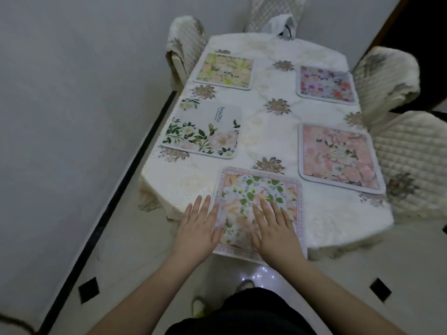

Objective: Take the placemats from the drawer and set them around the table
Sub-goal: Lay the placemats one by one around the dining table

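Both hands are laid flat with fingers straight and slightly spread, so neither grip is closed round anything. The right hand is pressed palm down on the near mat, a mat with a pink patterned border and green leaves. The left hand is placed at that mat's left edge, its inner fingers on the mat and its outer fingers on the cloth.

The near mat is set at the near end of the desk, its near edge reaching the desk's edge. Four more mats are laid flat on the cloth, apart from one another. On the left side, a white mat with green sprigs and the word "Beautiful" is seen, and beyond it a yellow mat. On the right side, a pink mat lies nearer, and a purple mat farther off.

The desk is covered by a cream cloth with gold flower motifs. Quilted cream chairs are drawn up around it: one at the far left, one at the far end, and two on the right. A pale tiled floor with dark diamond insets and a grey wall lie to the left.
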The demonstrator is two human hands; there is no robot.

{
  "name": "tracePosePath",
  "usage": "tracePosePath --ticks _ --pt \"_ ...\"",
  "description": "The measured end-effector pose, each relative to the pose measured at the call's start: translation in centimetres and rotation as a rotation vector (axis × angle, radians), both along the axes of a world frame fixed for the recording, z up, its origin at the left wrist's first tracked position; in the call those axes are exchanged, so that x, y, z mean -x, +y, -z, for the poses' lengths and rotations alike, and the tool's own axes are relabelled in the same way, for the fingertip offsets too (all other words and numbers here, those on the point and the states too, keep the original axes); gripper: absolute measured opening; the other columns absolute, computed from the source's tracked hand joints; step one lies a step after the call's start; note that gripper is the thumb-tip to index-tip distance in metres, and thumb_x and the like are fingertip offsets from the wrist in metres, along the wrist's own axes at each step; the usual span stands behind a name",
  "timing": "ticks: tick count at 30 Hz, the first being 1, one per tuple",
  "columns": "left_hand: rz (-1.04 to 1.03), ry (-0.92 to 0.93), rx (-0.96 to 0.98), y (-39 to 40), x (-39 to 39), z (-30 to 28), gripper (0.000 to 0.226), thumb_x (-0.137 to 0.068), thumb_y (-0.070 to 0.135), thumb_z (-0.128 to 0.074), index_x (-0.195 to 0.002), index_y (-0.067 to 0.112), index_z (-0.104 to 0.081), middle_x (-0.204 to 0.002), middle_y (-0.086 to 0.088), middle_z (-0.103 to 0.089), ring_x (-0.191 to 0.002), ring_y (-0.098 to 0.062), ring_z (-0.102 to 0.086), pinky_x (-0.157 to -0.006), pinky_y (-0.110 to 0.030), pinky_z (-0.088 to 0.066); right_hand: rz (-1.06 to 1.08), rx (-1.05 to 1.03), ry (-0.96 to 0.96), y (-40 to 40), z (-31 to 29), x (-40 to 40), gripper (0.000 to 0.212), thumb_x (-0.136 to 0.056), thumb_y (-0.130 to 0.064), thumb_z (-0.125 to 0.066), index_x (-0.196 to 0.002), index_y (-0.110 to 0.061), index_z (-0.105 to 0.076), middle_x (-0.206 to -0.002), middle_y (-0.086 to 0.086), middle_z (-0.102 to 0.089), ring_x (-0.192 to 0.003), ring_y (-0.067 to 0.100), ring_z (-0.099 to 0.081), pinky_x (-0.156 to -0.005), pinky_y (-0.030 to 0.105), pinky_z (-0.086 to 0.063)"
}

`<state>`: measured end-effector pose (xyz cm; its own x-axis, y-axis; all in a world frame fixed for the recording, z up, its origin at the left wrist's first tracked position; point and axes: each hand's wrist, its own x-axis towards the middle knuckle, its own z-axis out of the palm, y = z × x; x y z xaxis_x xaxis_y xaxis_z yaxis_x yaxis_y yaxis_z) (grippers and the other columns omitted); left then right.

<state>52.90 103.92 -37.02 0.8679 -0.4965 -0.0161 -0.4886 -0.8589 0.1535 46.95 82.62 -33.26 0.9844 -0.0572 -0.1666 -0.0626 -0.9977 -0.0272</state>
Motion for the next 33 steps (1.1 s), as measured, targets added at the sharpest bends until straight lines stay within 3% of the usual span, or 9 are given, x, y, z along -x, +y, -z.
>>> tracePosePath --ticks 3,7,11,16,19,24,26,30,33 --pt "0.031 0.05 0.002 -1.4 -1.2 1.1 0.064 -0.091 0.04 -0.038 -0.15 0.016 -0.041 -0.16 -0.012 -0.031 -0.145 -0.033 -0.032 -0.115 -0.047 -0.026 0.045 0.016 0.055 -2.8 0.7 0.0 0.065 -0.088 -0.049 -0.035 -0.136 -0.012 -0.058 -0.142 0.013 -0.055 -0.129 0.036 -0.054 -0.107 0.046 -0.025" --pt "0.057 0.163 -0.019 -3.7 -2.7 1.5 0.064 -0.089 0.04 -0.038 -0.15 0.021 -0.03 -0.158 -0.013 -0.033 -0.14 -0.035 -0.041 -0.106 -0.052 -0.044 0.152 -0.047 0.09 -5.2 2.1 -0.2 0.067 -0.09 -0.051 -0.03 -0.143 -0.015 -0.05 -0.15 0.012 -0.046 -0.137 0.035 -0.045 -0.11 0.048 -0.037" --pt "0.063 0.226 -0.085 -5.6 -4.5 2.5 0.068 -0.088 0.042 -0.034 -0.152 0.024 -0.025 -0.163 -0.013 -0.022 -0.145 -0.034 -0.032 -0.106 -0.055 -0.04 0.185 -0.171 0.143 -7.0 3.0 -1.3 0.064 -0.101 -0.046 -0.028 -0.158 -0.021 -0.013 -0.166 0.008 -0.004 -0.153 0.03 -0.003 -0.122 0.045 -0.007" --pt "0.104 0.261 -0.173 -6.1 -6.0 3.5 0.065 -0.086 0.041 -0.036 -0.148 0.021 -0.038 -0.159 -0.014 -0.031 -0.141 -0.034 -0.04 -0.102 -0.052 -0.047 0.154 -0.193 0.121 -8.3 3.5 -2.4 0.066 -0.102 -0.044 -0.035 -0.158 -0.02 -0.009 -0.166 0.008 -0.002 -0.153 0.029 0.0 -0.122 0.045 -0.003" --pt "0.07 0.259 -0.17 -6.3 -6.4 3.9 0.061 -0.087 0.042 -0.036 -0.145 0.024 -0.044 -0.16 -0.014 -0.029 -0.142 -0.035 -0.038 -0.103 -0.054 -0.044 0.159 -0.199 0.162 -9.1 3.9 -3.0 0.066 -0.101 -0.044 -0.035 -0.158 -0.021 -0.01 -0.165 0.013 -0.003 -0.152 0.032 -0.001 -0.122 0.046 -0.002" --pt "-0.005 0.306 -0.162 -6.5 -7.0 4.4 0.063 -0.089 0.049 -0.033 -0.143 0.02 -0.049 -0.157 -0.021 -0.031 -0.141 -0.044 -0.035 -0.103 -0.059 -0.043 0.264 -0.168 0.204 -10.2 6.4 -2.6 0.067 -0.086 -0.047 -0.046 -0.145 -0.014 -0.047 -0.149 0.03 -0.039 -0.138 0.048 -0.038 -0.112 0.056 -0.031" --pt "-0.02 0.322 -0.138 -6.5 -7.1 4.5 0.069 -0.089 0.054 -0.029 -0.147 0.021 -0.044 -0.159 -0.023 -0.025 -0.144 -0.046 -0.028 -0.106 -0.059 -0.04 0.291 -0.143 0.189 -10.6 7.0 -2.1 0.067 -0.091 -0.049 -0.045 -0.15 -0.017 -0.04 -0.152 0.033 -0.031 -0.141 0.049 -0.03 -0.115 0.056 -0.024" --pt "-0.05 0.365 -0.089 -6.3 -7.5 4.3 0.084 -0.083 0.066 -0.014 -0.155 0.024 -0.028 -0.164 -0.019 -0.006 -0.151 -0.038 -0.01 -0.115 -0.051 -0.027 0.318 -0.112 0.261 -11.6 7.1 -1.9 0.076 -0.096 -0.066 -0.033 -0.157 -0.032 -0.002 -0.16 0.03 0.001 -0.149 0.043 -0.003 -0.121 0.049 -0.002" --pt "-0.043 0.409 -0.015 -6.1 -7.6 4.5 0.088 -0.081 0.068 -0.014 -0.157 0.024 -0.022 -0.165 -0.014 0.002 -0.152 -0.033 -0.001 -0.121 -0.045 -0.015 0.345 -0.118 0.274 -11.5 6.7 -1.8 0.076 -0.095 -0.067 -0.033 -0.157 -0.033 -0.004 -0.162 0.024 -0.003 -0.15 0.039 -0.005 -0.121 0.047 -0.003"
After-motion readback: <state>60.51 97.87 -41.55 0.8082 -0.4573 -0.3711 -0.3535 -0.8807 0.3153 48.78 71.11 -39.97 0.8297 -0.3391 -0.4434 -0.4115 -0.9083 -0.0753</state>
